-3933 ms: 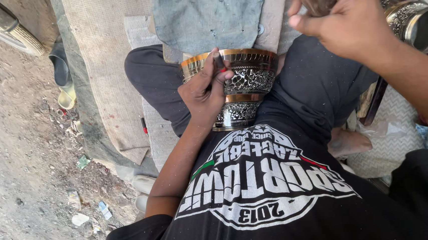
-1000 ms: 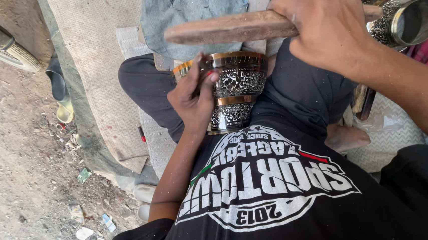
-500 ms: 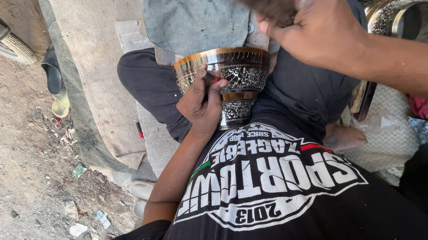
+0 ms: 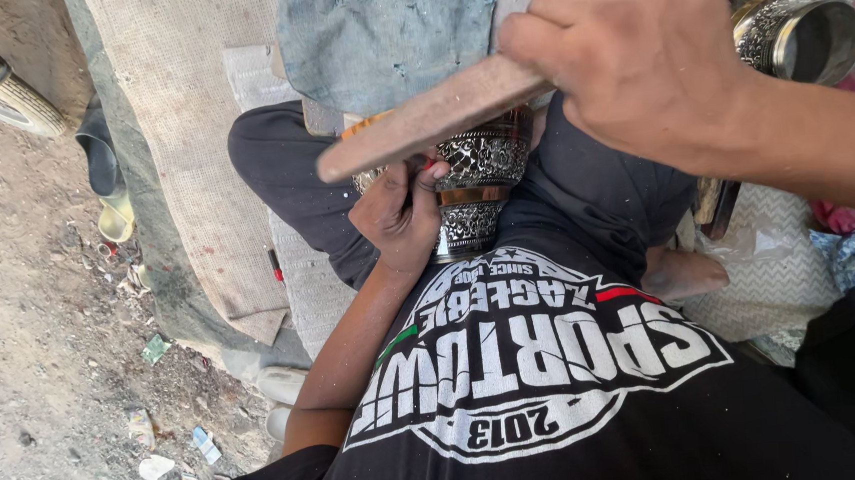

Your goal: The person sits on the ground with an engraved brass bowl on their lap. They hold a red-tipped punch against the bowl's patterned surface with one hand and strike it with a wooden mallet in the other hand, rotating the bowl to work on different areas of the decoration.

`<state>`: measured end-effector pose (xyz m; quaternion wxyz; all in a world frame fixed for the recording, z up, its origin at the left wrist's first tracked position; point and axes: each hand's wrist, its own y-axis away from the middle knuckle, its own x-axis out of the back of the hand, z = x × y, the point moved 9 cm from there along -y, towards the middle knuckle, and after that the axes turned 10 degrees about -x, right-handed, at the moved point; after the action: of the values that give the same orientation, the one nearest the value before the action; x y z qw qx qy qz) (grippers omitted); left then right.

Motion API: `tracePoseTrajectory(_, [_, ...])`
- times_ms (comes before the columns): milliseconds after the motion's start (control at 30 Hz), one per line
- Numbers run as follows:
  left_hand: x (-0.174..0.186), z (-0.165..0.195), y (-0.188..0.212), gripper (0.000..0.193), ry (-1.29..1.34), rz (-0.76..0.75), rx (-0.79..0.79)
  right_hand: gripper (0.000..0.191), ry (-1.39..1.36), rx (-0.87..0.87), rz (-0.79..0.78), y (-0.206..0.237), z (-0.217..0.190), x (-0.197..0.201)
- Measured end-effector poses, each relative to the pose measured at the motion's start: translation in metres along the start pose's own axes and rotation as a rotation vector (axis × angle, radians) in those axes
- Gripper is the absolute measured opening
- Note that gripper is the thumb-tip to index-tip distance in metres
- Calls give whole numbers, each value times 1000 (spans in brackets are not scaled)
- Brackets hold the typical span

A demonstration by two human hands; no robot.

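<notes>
Your left hand [image 4: 400, 212] is wrapped around the engraved metal cup [image 4: 479, 181] sitting in your lap, fingers on its side. Your right hand [image 4: 640, 55] is closed tight on a wooden stick [image 4: 429, 120], held across just above the cup's rim. Second cup [image 4: 799, 34] lies off to the right.

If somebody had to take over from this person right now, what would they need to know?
Left hand: pressed against the engraved metal cup, which rests in the lap.
Right hand: gripping a wooden stick, held over the cup.
A second metal cup lies on its side on the mat to the right.
Done: the cup's band already shows engraved patterns.
Left: cannot tell how much work remains.
</notes>
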<state>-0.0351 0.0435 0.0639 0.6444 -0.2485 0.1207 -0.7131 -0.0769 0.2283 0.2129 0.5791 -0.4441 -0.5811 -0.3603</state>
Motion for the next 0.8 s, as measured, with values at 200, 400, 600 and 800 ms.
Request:
tracePoseTrajectory(200, [3, 1, 1, 44, -47, -3, -21, 27, 2, -32, -37, 8, 5, -6])
tracePoseTrajectory(400, [2, 1, -2, 45, -70, -38, -8, 40, -106, -80, 13, 15, 12, -3])
tracePoseTrajectory(600, [0, 4, -4, 52, 45, -11, -59, 43, -58, -98, 5, 22, 16, -9])
tracePoseTrajectory(800, [0, 3, -5, 44, 40, -11, -58, 42, -100, -137, -19, 24, 17, -11])
